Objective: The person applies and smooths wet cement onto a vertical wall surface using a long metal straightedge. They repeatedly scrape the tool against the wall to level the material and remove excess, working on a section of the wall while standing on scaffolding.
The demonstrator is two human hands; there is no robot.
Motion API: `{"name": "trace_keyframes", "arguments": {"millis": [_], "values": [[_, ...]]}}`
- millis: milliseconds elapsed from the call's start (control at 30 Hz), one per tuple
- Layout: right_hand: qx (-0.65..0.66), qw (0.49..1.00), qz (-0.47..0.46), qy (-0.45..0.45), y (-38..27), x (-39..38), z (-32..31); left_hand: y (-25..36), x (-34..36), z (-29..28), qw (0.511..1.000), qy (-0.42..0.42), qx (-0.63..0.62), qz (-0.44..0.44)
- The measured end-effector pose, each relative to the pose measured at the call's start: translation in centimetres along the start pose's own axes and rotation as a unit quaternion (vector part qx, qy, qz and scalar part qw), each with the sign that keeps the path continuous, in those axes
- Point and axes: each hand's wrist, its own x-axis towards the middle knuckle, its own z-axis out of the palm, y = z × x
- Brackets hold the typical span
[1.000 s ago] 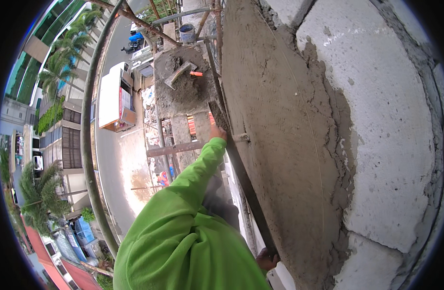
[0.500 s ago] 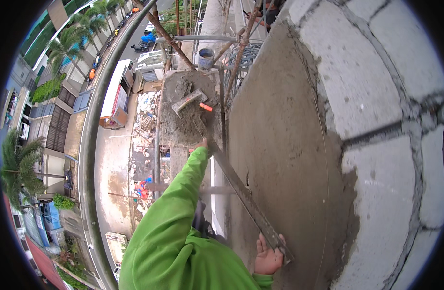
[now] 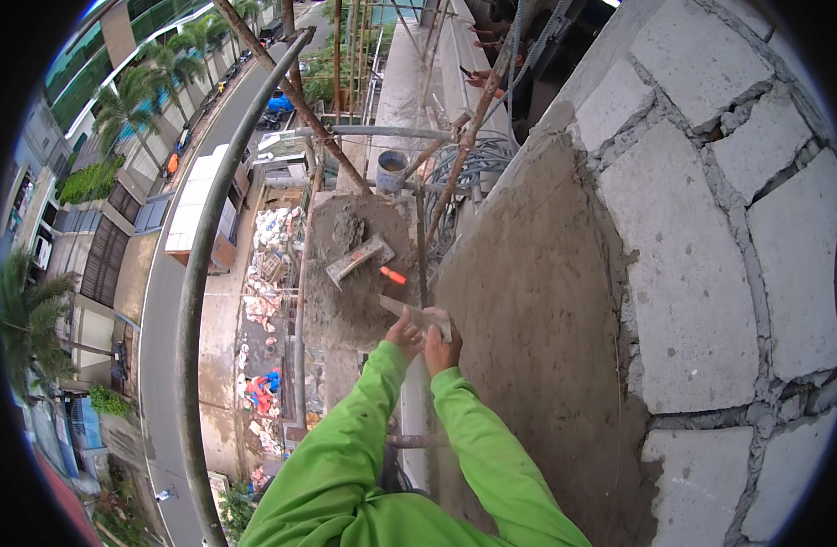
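Observation:
A grey, mortar-smeared straightedge (image 3: pixel 420 316) is held in front of me, strongly foreshortened and partly blurred. My left hand (image 3: pixel 405 335) is closed on its near side, and my right hand (image 3: pixel 443 343) grips it close beside. One end points over the mixing board, where a heap of wet mortar (image 3: pixel 332 301) lies. A rectangular hand float (image 3: pixel 359 261) rests on that heap. Next to it an orange handle (image 3: pixel 393 274) sticks out, its blade not visible. Right of my hands spreads a wall face coated with fresh mortar (image 3: pixel 528 301).
Bare pale blocks (image 3: pixel 692 264) with rough joints border the mortar coat. A metal scaffold pipe (image 3: pixel 195 337) curves along the left, with a street below. Beyond the mortar stand a bucket (image 3: pixel 391 169) and coiled hose (image 3: pixel 469 169). Another person's hands (image 3: pixel 480 77) show at the top.
The straightedge has left the mortar coat, where it lay diagonally. My right hand has moved up from the lower wall to beside my left, and the view has shifted.

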Motion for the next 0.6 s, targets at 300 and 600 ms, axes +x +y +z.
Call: {"name": "trace_keyframes", "arguments": {"millis": [300, 600], "values": [[0.147, 0.987, 0.053, 0.049, -7.9, -5.4, -6.0, 0.7, 4.0, 0.2, 0.998, 0.051, 0.021, -0.015], [0.438, 0.826, 0.155, 0.318, -10.3, -24.8, -17.5, 4.9, 5.7, -3.0, 0.973, 0.132, 0.113, 0.149]]}}
